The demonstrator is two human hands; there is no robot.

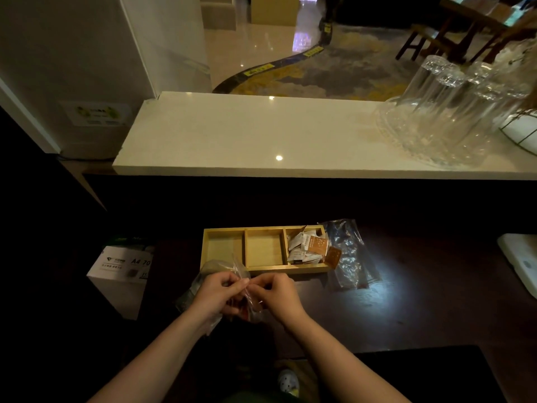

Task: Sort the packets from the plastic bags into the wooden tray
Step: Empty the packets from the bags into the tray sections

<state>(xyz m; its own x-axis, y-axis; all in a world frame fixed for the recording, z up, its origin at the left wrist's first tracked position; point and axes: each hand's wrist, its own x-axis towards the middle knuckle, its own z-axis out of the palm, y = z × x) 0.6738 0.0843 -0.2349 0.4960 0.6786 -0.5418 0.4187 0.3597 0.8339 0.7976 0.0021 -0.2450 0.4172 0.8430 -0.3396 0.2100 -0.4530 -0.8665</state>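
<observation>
Head view, lower centre of the frame: both forearms reach forward and the hands meet; left hand (216, 292) and right hand (280, 295) pinch the top of a clear plastic bag (252, 308) of packets, fingers closed on its film; above them on the dark tabletop (406, 301) lies the wooden tray (223, 245), long axis left to right, with white and brown packets (309, 248) heaped in its right compartment; an empty bag (348, 254) lies just right; a box (122, 264) at left reads "A4 70".

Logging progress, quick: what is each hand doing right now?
Left hand: closed, pinching the plastic bag at its top.
Right hand: closed, pinching the same bag's top.
</observation>
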